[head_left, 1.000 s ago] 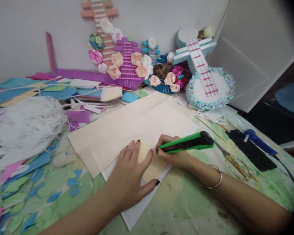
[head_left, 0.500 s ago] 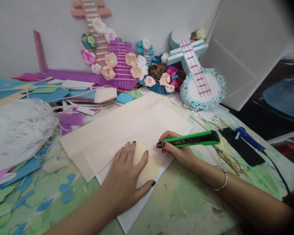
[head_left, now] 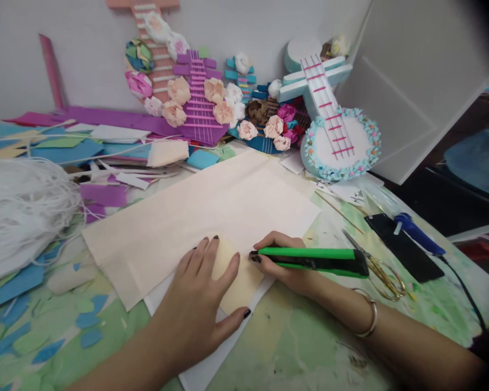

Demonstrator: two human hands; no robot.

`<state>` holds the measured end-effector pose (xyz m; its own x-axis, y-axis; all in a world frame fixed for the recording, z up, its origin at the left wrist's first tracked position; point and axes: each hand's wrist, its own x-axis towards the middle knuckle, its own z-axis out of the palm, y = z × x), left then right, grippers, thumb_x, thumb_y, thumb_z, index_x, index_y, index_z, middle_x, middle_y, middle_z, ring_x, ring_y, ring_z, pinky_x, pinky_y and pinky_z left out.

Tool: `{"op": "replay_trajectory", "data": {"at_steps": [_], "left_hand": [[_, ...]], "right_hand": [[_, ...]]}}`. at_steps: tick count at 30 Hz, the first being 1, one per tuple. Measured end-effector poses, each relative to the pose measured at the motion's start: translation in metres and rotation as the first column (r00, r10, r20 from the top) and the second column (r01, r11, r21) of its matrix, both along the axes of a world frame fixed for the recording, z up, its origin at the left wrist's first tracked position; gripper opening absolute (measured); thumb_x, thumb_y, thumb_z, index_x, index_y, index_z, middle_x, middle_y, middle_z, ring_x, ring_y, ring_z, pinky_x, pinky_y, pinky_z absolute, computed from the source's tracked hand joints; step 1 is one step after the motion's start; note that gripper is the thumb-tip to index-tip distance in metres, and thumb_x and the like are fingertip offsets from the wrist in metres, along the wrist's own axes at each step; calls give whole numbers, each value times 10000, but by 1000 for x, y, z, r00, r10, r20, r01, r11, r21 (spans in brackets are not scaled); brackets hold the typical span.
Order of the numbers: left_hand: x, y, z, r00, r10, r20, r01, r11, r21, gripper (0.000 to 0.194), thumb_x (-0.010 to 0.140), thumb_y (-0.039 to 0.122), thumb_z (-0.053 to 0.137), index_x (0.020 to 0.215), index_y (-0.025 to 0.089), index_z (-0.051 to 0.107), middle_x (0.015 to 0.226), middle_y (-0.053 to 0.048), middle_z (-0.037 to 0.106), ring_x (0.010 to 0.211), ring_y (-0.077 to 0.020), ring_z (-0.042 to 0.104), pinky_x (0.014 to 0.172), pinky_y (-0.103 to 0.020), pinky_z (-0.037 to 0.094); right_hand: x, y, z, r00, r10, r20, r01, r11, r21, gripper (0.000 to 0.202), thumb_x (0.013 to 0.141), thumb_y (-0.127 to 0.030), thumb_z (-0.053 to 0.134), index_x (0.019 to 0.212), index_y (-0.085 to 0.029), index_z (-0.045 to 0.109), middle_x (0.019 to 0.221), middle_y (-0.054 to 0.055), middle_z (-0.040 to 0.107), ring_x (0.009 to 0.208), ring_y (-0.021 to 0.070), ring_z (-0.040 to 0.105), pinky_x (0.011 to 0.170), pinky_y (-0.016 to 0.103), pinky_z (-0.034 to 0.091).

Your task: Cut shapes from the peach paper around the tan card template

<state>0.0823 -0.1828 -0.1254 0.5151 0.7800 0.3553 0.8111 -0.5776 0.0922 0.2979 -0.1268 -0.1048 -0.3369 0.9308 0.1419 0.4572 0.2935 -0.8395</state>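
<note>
Left of the large cream sheet [head_left: 199, 209], you have a tangled heap of white string [head_left: 24, 209], with blue paper scraps [head_left: 92, 320] strewn on the table nearer you. Purple paper pieces [head_left: 102, 195] lie just beside the sheet's left end. Your left hand [head_left: 196, 304] is at the sheet's near edge, palm down, its index finger and thumb spread away from the other fingers, which lie close together. Beyond the sheet stands a purple guitar-shaped model [head_left: 207, 127] with peach paper flowers. Under your left hand, at the sheet's near edge, is the pale yellow piece [head_left: 242, 277], over a white sheet [head_left: 206, 372] partly beneath the cream one. Your right hand [head_left: 299, 279], by the sheet's near right side, has its fingers clamped on the green cutter [head_left: 318, 255]; its front end is just beside the yellow piece, though you can't tell whether the blade touches paper. Past the sheet's far right side leans a light blue guitar-shaped model [head_left: 330, 117]. Right of the sheet lie gold-handled scissors [head_left: 385, 279], a flat black slab [head_left: 403, 247] and a blue-handled tool [head_left: 419, 233] with a cord.
</note>
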Motion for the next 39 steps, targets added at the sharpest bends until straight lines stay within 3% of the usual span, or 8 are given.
{"op": "replay_trajectory", "data": {"at_steps": [31, 39], "left_hand": [[0, 0, 2, 1000, 20, 13, -19, 1000, -18, 639, 818, 509, 567, 1355, 180, 459, 1412, -257, 330, 1281, -463, 344, 968, -599, 356], [1, 0, 2, 1000, 1, 6, -1, 1000, -29, 589, 844, 496, 538, 1361, 229, 450, 1432, -245, 287, 1284, -479, 323, 954, -621, 353]], "right_hand": [[-4, -1, 1, 1000, 18, 10, -18, 999, 45, 119, 738, -190, 618, 843, -193, 674, 727, 21, 717, 612, 128, 637, 558, 220, 473], [-3, -2, -4, 998, 60, 16, -61, 994, 86, 119, 759, -150, 600, 856, -194, 653, 712, 4, 694, 600, 106, 611, 553, 203, 463]]}}
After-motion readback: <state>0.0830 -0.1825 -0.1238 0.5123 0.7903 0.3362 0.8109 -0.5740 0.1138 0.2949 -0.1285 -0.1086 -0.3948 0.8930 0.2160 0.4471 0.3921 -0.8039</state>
